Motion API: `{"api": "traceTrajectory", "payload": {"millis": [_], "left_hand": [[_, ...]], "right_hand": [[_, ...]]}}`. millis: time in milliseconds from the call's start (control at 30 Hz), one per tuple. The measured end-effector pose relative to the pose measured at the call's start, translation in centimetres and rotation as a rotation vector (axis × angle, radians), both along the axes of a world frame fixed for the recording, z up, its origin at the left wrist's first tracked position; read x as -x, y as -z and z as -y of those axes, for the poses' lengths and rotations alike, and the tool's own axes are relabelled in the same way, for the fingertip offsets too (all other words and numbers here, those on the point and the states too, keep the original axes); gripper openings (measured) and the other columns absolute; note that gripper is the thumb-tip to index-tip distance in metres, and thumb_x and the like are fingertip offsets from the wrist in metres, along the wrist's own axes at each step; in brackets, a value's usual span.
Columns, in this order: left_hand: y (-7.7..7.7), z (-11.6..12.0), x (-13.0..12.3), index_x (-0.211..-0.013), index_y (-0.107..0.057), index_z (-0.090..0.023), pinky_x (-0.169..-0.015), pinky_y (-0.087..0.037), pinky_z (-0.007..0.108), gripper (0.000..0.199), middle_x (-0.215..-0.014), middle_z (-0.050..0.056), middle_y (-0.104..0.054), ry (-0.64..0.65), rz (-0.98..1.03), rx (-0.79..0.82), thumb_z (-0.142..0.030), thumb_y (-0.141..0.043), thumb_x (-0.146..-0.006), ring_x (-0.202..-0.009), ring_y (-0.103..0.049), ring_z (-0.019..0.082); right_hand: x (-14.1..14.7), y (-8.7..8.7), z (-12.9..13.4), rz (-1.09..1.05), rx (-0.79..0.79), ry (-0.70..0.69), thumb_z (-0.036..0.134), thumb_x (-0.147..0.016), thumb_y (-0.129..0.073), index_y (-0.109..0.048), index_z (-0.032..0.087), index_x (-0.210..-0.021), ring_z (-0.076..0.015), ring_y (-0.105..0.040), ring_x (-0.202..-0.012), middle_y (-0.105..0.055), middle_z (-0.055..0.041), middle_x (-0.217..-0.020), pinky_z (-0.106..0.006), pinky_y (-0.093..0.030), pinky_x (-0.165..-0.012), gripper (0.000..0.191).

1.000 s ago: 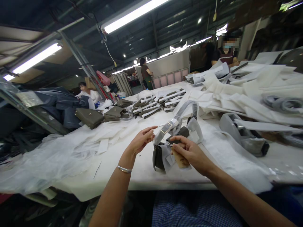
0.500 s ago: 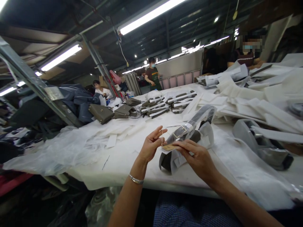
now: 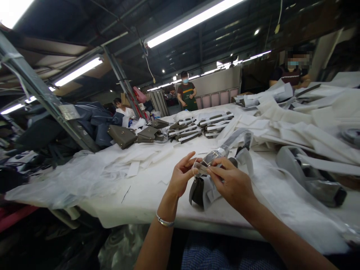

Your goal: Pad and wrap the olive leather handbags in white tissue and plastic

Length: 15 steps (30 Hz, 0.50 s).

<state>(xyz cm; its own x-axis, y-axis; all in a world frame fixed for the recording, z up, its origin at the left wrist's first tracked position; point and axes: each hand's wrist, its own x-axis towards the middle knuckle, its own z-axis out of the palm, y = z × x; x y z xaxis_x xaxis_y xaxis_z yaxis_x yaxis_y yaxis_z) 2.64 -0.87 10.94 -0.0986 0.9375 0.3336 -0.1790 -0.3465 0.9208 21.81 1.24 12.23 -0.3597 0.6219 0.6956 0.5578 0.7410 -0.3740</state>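
Note:
My left hand (image 3: 181,176) is curled, with a thin white string (image 3: 194,165) looped at its thumb and fingertips. My right hand (image 3: 232,183) is closed in a pinch on the end of a plastic-wrapped strap (image 3: 200,168). A pale metal buckle (image 3: 210,158) on the strap lies just above those fingertips. Beneath both hands a dark olive bag (image 3: 197,192), partly covered in white wrapping, rests on the white table (image 3: 152,197). The tan tag seen before is hidden or too small to make out.
Olive bags (image 3: 122,135) and wrapped bundles (image 3: 185,129) lie across the table. White sheets (image 3: 303,123) pile up at right, beside a grey wrapped bag (image 3: 309,176). Clear plastic (image 3: 62,180) spreads at left. Co-workers (image 3: 187,92) are beyond the table.
My right fingers have shifted from the tan tag to the strap end by the buckle. The left hand stays close, string still at its fingers. The view has tilted up slightly.

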Motion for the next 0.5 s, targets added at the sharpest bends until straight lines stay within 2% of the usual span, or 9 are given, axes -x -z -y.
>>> {"api": "traceTrajectory", "payload": {"millis": [67, 133, 233, 300, 400, 433, 500], "left_hand": [[-0.9, 0.7, -0.4, -0.128, -0.064, -0.023, -0.093, -0.050, 0.035, 0.058, -0.111, 0.007, -0.072, -0.068, -0.216, -0.076, -0.035, -0.083, -0.074, -0.101, -0.066, 0.022], [-1.7, 1.6, -0.7, -0.124, -0.067, -0.024, -0.091, -0.051, 0.033, 0.045, -0.104, 0.005, -0.072, -0.189, -0.439, -0.159, -0.030, -0.077, -0.081, -0.095, -0.066, 0.019], [-1.7, 3.1, -1.2, -0.127, -0.065, -0.027, -0.089, -0.050, 0.030, 0.040, -0.100, 0.004, -0.072, -0.349, -0.642, -0.236, -0.027, -0.069, -0.087, -0.089, -0.065, 0.017], [-0.8, 4.1, -1.3, -0.130, -0.063, -0.026, -0.085, -0.051, 0.028, 0.042, -0.099, 0.004, -0.071, -0.459, -0.650, -0.215, -0.027, -0.068, -0.088, -0.085, -0.063, 0.015], [1.3, 5.9, -1.6, -0.136, -0.056, -0.025, -0.073, -0.052, 0.024, 0.051, -0.098, 0.003, -0.071, -0.680, -0.522, -0.112, -0.028, -0.069, -0.088, -0.075, -0.061, 0.013], [2.1, 6.7, -1.7, -0.137, -0.055, -0.025, -0.070, -0.052, 0.023, 0.052, -0.098, 0.003, -0.070, -0.771, -0.489, -0.091, -0.027, -0.069, -0.088, -0.074, -0.061, 0.012], [3.6, 8.3, -2.3, -0.136, -0.056, -0.027, -0.072, -0.054, 0.026, 0.050, -0.097, 0.003, -0.071, -0.941, -0.522, -0.141, -0.023, -0.068, -0.088, -0.076, -0.063, 0.014]], "right_hand": [[-0.1, -0.3, -0.1, 0.026, -0.002, -0.050, 0.032, -0.097, -0.051, -0.075, 0.024, -0.089, -0.0161, -0.065, -0.078, -0.068, -0.0050, -0.106, -0.027, -0.047, -0.063, 0.026], [-0.3, -0.3, -0.4, -0.026, 0.004, -0.129, 0.032, -0.097, -0.051, -0.075, 0.024, -0.094, -0.0178, -0.066, -0.085, -0.068, -0.0059, -0.107, -0.028, -0.051, -0.072, 0.026], [-0.9, -0.3, -1.1, -0.189, 0.036, -0.121, 0.037, -0.098, -0.050, -0.075, 0.024, -0.102, -0.0218, -0.067, -0.095, -0.069, -0.0082, -0.108, -0.031, -0.053, -0.082, 0.029], [-1.3, -0.2, -1.5, -0.227, 0.149, -0.063, 0.043, -0.097, -0.050, -0.068, 0.025, -0.123, -0.0228, -0.069, -0.084, -0.072, -0.0075, -0.101, -0.034, -0.055, -0.077, 0.036], [-1.5, 0.2, -2.2, -0.171, 0.406, -0.111, 0.048, -0.095, -0.051, -0.038, 0.029, -0.152, -0.0211, -0.069, -0.062, -0.075, -0.0036, -0.091, -0.036, -0.056, -0.066, 0.061], [-1.4, 0.5, -2.4, -0.171, 0.479, -0.162, 0.048, -0.095, -0.051, -0.032, 0.030, -0.155, -0.0207, -0.069, -0.061, -0.076, -0.0038, -0.095, -0.036, -0.057, -0.066, 0.065], [-0.9, 1.1, -2.9, -0.220, 0.573, -0.257, 0.050, -0.096, -0.051, -0.031, 0.030, -0.155, -0.0210, -0.072, -0.069, -0.073, -0.0067, -0.114, -0.034, -0.059, -0.066, 0.065]]}}
